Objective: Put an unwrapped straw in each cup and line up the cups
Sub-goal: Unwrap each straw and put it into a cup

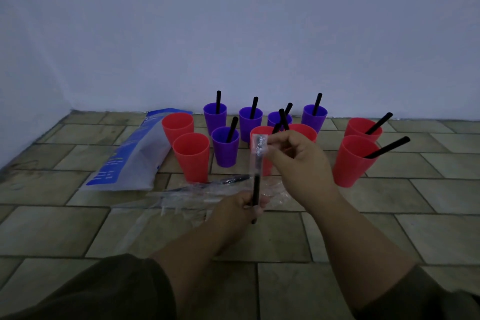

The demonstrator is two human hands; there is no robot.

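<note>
My left hand [240,209] grips the bare lower end of a black straw [256,191] held upright. My right hand [298,156] pinches the top of its clear wrapper [258,148], which still covers the straw's upper half. Behind my hands stand several purple cups [225,147] and red cups [352,161], most with a black straw in them. Two red cups at the left, the nearer [191,157] and the farther [177,125], hold no straw. A red cup directly behind my right hand is partly hidden.
A blue and white plastic bag [130,158] lies flat on the tiled floor [363,228] at the left. Crumpled clear wrappers [197,195] and a wrapped straw [233,179] lie in front of the cups. A pale wall rises just behind the cups.
</note>
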